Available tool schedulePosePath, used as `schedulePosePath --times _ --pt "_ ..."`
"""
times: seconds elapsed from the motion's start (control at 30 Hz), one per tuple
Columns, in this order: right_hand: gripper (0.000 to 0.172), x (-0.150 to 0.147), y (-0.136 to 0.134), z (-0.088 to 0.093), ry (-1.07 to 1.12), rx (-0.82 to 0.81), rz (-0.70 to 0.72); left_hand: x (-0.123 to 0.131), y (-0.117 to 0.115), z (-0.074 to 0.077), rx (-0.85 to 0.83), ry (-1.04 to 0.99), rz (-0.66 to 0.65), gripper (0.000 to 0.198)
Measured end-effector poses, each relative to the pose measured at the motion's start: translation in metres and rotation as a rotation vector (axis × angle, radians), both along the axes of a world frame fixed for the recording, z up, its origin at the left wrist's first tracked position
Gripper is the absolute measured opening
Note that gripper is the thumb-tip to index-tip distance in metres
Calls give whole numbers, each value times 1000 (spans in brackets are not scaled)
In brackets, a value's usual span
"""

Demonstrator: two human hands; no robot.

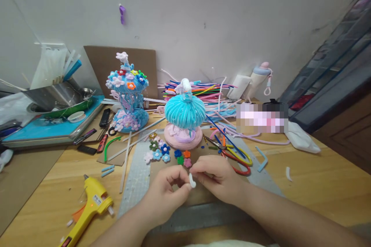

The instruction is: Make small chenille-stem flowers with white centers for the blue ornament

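Observation:
A short, curved white piece of pipe cleaner [192, 180] is pinched between the thumb and index finger of my left hand [168, 190]. From the other side, my right hand [217, 177] closes its fingertips at the upper end of the same piece. Just beyond my fingers lie several small pipe cleaner flowers [165, 148], among them blue, pink, green and orange ones. Behind them stands a pipe cleaner lamp-like model with a turquoise domed top [184, 110] and a round pink base [168, 139].
A yellow glue gun [94, 197] lies at the front left. Scissors with red and yellow handles [237, 156] rest right of the base. A flower-covered blue model [127, 85] stands back left, near a metal bowl [53, 94]. Loose pipe cleaners [214, 94] pile up along the wall.

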State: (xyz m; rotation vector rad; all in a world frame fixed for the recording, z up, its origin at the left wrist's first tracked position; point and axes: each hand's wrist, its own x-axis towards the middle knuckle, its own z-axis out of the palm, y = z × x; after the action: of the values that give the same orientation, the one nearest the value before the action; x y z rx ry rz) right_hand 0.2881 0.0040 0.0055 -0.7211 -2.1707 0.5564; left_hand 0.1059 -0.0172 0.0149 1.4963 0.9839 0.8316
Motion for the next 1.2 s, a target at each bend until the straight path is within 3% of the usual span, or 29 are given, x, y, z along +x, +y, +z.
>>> schedulePosePath --times 0.27,0.4,0.53,0.63,0.73,0.83,0.9,1.07,1.2 --pt "18 0 -4 0 -149 185 -43 -4 4 -9 81 -68 180 12" --pt "19 -4 -11 -1 -296 292 -106 -4 6 -13 166 41 270 14" --pt "17 -6 -19 -1 -420 338 -76 -4 7 -14 293 210 235 14" --pt "16 -5 -20 3 -372 300 -16 -5 6 -13 424 342 131 11" --pt "13 -4 -16 7 -230 116 -5 -5 5 -10 521 404 -7 14" --pt "9 -4 -10 6 -36 -198 -58 -5 3 -7 482 314 -69 14" --pt "8 -5 -8 4 63 -317 -67 -5 2 -5 402 231 -45 13" --pt "15 -6 -9 3 90 -245 -32 -4 2 -7 217 46 85 12" --pt "15 -7 -12 3 90 -165 -54 -2 5 -11 167 -38 180 12"
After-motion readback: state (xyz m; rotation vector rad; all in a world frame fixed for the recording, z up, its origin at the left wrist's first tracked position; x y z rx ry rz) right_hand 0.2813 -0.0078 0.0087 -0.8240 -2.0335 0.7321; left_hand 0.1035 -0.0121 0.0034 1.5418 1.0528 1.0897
